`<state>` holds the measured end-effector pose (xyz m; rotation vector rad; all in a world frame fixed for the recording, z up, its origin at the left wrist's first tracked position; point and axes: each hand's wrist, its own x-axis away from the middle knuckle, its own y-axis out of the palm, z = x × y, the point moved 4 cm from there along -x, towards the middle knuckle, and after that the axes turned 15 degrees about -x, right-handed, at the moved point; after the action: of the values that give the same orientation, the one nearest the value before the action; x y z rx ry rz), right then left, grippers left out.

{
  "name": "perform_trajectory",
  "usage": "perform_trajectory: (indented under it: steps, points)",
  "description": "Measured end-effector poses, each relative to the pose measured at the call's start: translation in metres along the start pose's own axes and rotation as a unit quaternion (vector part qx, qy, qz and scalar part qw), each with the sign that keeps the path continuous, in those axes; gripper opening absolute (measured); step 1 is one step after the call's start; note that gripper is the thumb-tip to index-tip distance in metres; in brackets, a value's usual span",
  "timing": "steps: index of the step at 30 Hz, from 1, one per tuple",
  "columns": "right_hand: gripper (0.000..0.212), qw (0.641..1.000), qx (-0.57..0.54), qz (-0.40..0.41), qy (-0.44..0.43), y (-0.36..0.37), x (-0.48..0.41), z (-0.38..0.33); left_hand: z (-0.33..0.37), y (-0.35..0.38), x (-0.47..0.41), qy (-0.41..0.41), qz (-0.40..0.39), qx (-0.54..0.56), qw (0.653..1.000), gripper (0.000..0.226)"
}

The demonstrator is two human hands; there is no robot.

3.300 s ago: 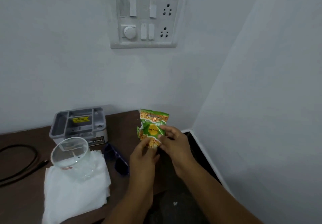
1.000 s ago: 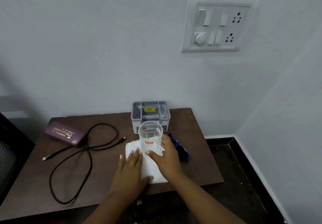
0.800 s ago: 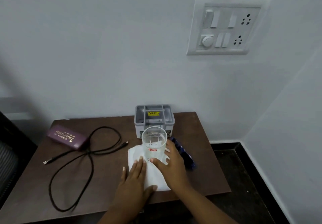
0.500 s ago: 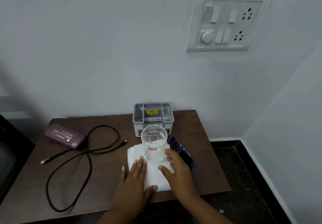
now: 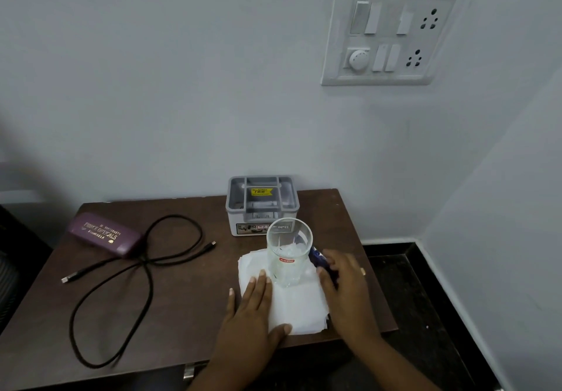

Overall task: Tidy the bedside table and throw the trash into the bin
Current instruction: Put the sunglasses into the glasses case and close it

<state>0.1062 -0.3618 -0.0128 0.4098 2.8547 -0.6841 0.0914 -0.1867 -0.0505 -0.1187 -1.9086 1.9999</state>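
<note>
A clear drinking glass [image 5: 289, 256] stands on a stack of white tissues [image 5: 298, 308] on the brown bedside table [image 5: 182, 293]. My left hand [image 5: 252, 311] lies flat on the tissues' left side, fingers straight. To the right of the glass, my right hand [image 5: 345, 284] is over a dark blue wrapper [image 5: 316, 257], its fingers bent down onto it; the hand hides most of the wrapper, and the grip cannot be made out. No bin is in view.
A grey plastic organiser box [image 5: 261, 205] stands at the table's back edge. A purple spectacle case [image 5: 105, 234] and a looped black cable [image 5: 127, 272] lie on the left half. A switch panel [image 5: 392, 33] is on the wall. Dark floor [image 5: 419, 299] lies right of the table.
The green snack packet I held earlier is gone from view. My right hand has left the glass and moved right onto the blue wrapper. My left hand stays flat on the tissues.
</note>
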Motion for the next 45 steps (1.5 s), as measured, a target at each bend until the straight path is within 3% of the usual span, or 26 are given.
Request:
perform_trajectory:
  steps: [3,6,11,16,20,25,29,33,38,41,45]
  points:
    - [0.031,0.997,0.060,-0.003,0.040,0.000,-0.027,0.010,0.003,-0.004,0.001,0.000,0.014,-0.018,1.000,0.107]
    - [0.031,0.992,0.095,-0.021,0.079,0.002,-0.043,0.017,0.005,-0.006,0.001,-0.013,-0.017,-0.020,1.000,0.090]
    - [0.007,0.980,0.180,-0.024,0.088,-0.006,-0.048,0.021,0.011,-0.005,-0.002,-0.012,-0.028,-0.009,1.000,0.086]
    - [0.023,0.988,0.119,-0.007,0.098,-0.028,-0.035,0.025,0.021,-0.007,-0.008,-0.004,-0.039,0.002,0.999,0.083]
    - [0.027,0.992,-0.004,0.020,0.126,-0.053,-0.015,0.017,0.031,-0.010,-0.017,0.002,-0.030,0.005,1.000,0.082]
    - [0.025,0.991,-0.041,0.032,0.124,-0.075,0.021,0.014,0.045,-0.011,-0.036,0.010,-0.027,0.007,1.000,0.081]
    - [0.027,0.995,-0.035,0.006,0.090,-0.073,0.046,0.012,0.054,-0.012,-0.048,0.013,-0.016,0.019,1.000,0.082]
    - [0.018,0.997,0.025,-0.070,0.003,-0.054,0.055,0.006,0.042,-0.014,-0.046,0.007,0.017,0.021,1.000,0.079]
    - [0.015,0.982,0.079,-0.136,-0.103,0.005,0.042,-0.029,-0.025,-0.020,-0.017,-0.021,0.149,0.022,0.988,0.080]
    - [0.017,0.970,0.091,-0.181,-0.137,0.049,0.029,-0.046,-0.086,-0.025,0.020,-0.073,0.166,0.059,0.982,0.078]
    - [0.015,0.945,0.118,-0.242,-0.184,0.109,0.007,-0.061,-0.164,-0.040,0.074,-0.116,0.213,0.045,0.969,0.055]
